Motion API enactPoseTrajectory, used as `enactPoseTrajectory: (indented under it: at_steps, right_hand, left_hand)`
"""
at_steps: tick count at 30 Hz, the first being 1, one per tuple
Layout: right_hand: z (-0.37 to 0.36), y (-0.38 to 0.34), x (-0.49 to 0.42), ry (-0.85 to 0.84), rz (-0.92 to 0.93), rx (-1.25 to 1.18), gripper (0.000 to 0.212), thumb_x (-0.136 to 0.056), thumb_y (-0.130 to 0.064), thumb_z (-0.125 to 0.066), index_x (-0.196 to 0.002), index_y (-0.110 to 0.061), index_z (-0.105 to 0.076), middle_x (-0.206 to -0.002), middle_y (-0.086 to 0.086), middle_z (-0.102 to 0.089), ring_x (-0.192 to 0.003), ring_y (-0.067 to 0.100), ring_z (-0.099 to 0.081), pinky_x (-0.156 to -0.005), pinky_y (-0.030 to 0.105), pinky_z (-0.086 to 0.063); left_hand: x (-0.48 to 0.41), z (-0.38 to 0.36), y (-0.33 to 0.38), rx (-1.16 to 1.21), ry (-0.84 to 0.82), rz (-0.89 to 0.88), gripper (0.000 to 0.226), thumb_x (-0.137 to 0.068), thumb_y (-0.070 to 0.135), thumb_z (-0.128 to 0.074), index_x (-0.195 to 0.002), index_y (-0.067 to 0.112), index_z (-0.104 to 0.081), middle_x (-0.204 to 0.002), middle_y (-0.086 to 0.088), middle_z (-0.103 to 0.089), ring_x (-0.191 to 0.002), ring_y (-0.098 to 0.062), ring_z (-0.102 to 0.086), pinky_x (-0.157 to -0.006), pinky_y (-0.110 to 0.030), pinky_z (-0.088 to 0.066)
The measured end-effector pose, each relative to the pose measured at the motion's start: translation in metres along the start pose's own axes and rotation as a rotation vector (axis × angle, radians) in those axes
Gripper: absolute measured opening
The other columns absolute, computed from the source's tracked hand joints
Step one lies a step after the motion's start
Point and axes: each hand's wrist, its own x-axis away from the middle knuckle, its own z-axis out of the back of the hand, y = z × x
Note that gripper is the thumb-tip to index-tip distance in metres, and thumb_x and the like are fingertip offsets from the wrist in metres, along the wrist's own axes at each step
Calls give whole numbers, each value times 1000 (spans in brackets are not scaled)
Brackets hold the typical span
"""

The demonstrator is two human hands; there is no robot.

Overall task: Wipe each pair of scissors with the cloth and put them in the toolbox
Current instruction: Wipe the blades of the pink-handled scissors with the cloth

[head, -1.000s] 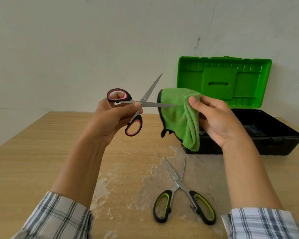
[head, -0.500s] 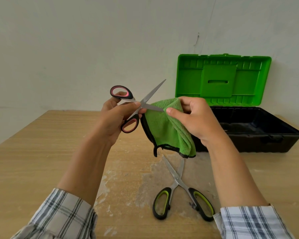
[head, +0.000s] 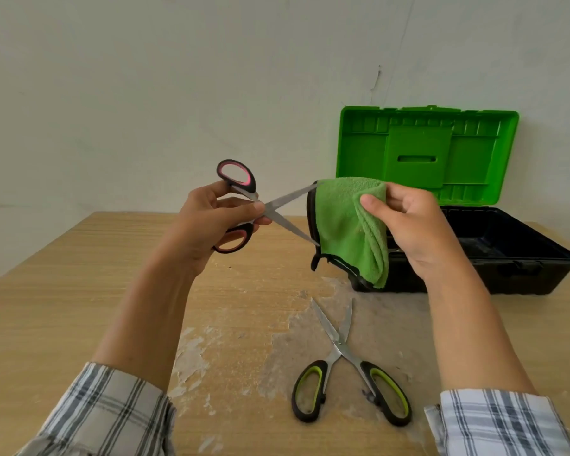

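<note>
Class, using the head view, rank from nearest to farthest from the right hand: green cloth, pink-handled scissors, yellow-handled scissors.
1. Green cloth: gripped in the right hand.
2. Pink-handled scissors: left of it, blades meeting the cloth.
3. Yellow-handled scissors: below, on the table.

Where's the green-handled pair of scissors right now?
In the head view, the green-handled scissors lie open on the table, right of centre, in front of the toolbox and below the cloth that the right hand holds.
</note>
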Motion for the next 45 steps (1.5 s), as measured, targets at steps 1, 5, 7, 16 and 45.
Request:
enactPoseTrajectory:
  at_steps: [1, 5, 7, 16, 45]
  right_hand:
    - [-1, -1, 0, -12, -1, -38, 18, -94, -11, -66, -99, -27, -71, -92, -12, -78, -93, 4, -74, -77, 17, -55]
    - [-5, -5, 1, -90, 0, -136, 17, -95, -10, -63, -104, -22, -71, -100, -6, -78, -99, 8, -73, -80, 18, -55]
    - [-8, -8, 3, -155, 15, -107, 17, -95, -12, -62, -108, -21, -70, -104, -4, -78, -101, 10, -72, -82, 20, -55]
    - [-24, -11, 8, -314, 106, 252, 30, -95, -31, -62, -124, -22, -69, -114, -11, -74, -110, 3, -67, -104, 37, -51]
    - [-28, -12, 10, -421, 269, 712, 23, -99, -40, -56, -107, -22, -67, -87, -1, -71, -75, 18, -66, -63, 38, -51]
  left_hand:
    - [1, -1, 1, -29, -12, -3, 24, -81, 6, -74, -104, 8, -65, -85, -12, -76, -86, -28, -73, -75, -29, -57]
    - [2, -2, 3, -95, -39, -21, 20, -80, 5, -75, -99, 7, -67, -80, -13, -76, -80, -28, -73, -67, -25, -55]
    - [3, -4, 2, -107, -53, -36, 20, -79, 3, -75, -98, 3, -68, -82, -16, -75, -75, -25, -72, -66, -25, -54]
    - [3, -7, 0, -160, -89, -64, 18, -78, 3, -76, -95, 6, -71, -79, -18, -74, -70, -22, -71, -62, -23, -53]
    - [7, -18, 1, -216, -137, -82, 25, -81, -1, -72, -105, -5, -66, -66, -9, -73, -54, -14, -68, -51, -15, -48]
